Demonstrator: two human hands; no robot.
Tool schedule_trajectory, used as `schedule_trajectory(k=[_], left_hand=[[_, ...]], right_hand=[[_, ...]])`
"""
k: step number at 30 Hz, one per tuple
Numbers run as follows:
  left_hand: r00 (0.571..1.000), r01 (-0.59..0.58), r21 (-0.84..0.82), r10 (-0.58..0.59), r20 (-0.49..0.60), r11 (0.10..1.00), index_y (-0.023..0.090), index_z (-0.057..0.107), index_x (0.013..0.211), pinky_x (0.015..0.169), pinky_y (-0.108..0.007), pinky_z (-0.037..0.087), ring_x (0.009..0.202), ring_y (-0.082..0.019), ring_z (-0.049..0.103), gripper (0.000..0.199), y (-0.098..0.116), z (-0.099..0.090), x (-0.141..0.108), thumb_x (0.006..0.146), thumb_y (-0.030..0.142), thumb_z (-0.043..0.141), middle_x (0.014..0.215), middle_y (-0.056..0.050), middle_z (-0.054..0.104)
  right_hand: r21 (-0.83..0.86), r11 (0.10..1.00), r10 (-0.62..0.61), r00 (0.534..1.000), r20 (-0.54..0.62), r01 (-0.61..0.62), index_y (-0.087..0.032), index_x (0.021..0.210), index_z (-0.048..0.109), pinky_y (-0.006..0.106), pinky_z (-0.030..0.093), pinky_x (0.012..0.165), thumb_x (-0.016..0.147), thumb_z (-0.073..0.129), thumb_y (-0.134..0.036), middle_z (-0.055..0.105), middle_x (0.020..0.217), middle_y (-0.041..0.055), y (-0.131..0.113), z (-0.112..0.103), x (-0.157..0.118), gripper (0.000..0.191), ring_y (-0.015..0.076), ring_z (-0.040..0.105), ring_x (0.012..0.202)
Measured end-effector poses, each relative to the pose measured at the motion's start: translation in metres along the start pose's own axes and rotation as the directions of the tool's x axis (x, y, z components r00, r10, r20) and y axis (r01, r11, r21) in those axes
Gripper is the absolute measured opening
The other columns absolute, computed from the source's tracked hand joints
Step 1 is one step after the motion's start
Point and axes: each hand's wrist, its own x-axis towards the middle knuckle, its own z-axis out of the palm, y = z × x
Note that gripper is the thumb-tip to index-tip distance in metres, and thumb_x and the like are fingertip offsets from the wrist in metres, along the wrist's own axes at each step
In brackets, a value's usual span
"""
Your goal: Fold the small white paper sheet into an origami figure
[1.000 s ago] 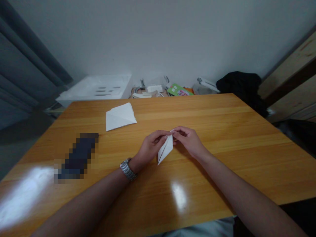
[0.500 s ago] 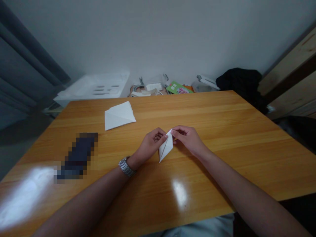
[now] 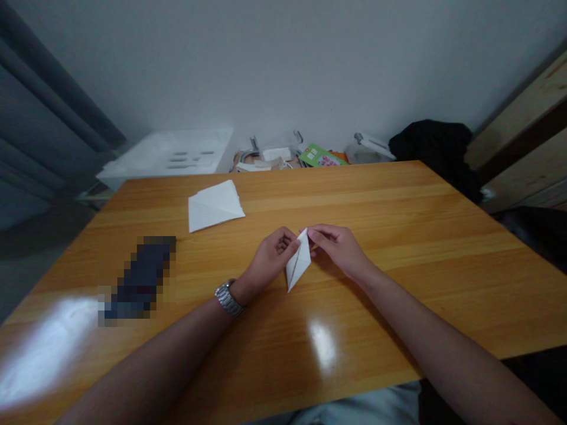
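Observation:
A small folded paper (image 3: 299,263), white and kite-shaped with a crease down its length, is held over the middle of the table. My left hand (image 3: 273,254) pinches its upper left edge, thumb on the front face. At the top tip, my right hand (image 3: 335,245) grips the paper between thumb and fingers. The paper's lower point hangs toward me. Fingertips behind the paper are hidden. On my left wrist is a metal watch (image 3: 229,298).
White paper sheets (image 3: 216,205) lie farther back on the wooden table (image 3: 376,200). A dark pixelated object (image 3: 142,277) rests at left. Beyond the far edge are a white foam tray (image 3: 177,150), a green booklet (image 3: 321,155) and a black cloth (image 3: 429,141).
Both hands keep their hold on the folded paper. Its top tip shows slightly more between the fingers, and the right fingers have shifted a little. The sheets stay in place.

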Motion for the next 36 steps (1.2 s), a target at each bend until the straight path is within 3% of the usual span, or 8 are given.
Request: schedule_trajectory(k=[4, 24, 36], left_hand=[[1.0, -0.01, -0.011, 0.01, -0.002, 1.0, 0.018, 0.056, 0.086, 0.06, -0.022, 0.044, 0.068, -0.012, 0.056, 0.03, -0.0005, -0.0001, -0.0007, 0.092, 0.046, 0.064, 0.077, 0.0, 0.061], [0.998, -0.059, 0.067, 0.057, 0.029, 0.996, 0.017, 0.062, 0.093, 0.066, -0.022, 0.048, 0.074, -0.013, 0.06, 0.027, -0.0022, 0.0015, -0.0039, 0.095, 0.044, 0.062, 0.083, -0.001, 0.065], [0.997, -0.027, 0.04, 0.025, 0.068, 0.999, 0.016, 0.066, 0.094, 0.069, -0.023, 0.05, 0.076, -0.014, 0.062, 0.029, 0.0025, 0.0035, -0.0052, 0.091, 0.044, 0.067, 0.085, -0.002, 0.069]], right_hand=[[-0.021, 1.0, -0.02, 1.0, 0.024, 0.021, -0.021, 0.096, 0.079, 0.032, 0.059, 0.069, 0.079, 0.078, -0.048, 0.076, 0.092, 0.0068, 0.0012, -0.0017, 0.0004, 0.033, 0.0185, 0.068, 0.079], [-0.219, 0.962, -0.16, 0.986, 0.037, 0.164, -0.019, 0.086, 0.073, 0.03, 0.051, 0.074, 0.088, 0.068, -0.038, 0.073, 0.083, 0.0034, 0.0016, -0.0042, 0.0022, 0.019, 0.017, 0.065, 0.077], [-0.191, 0.965, -0.184, 0.983, 0.001, 0.181, -0.02, 0.079, 0.07, 0.029, 0.049, 0.071, 0.086, 0.069, -0.034, 0.07, 0.077, 0.0011, -0.0006, 0.0001, 0.0001, 0.015, 0.016, 0.063, 0.074]])
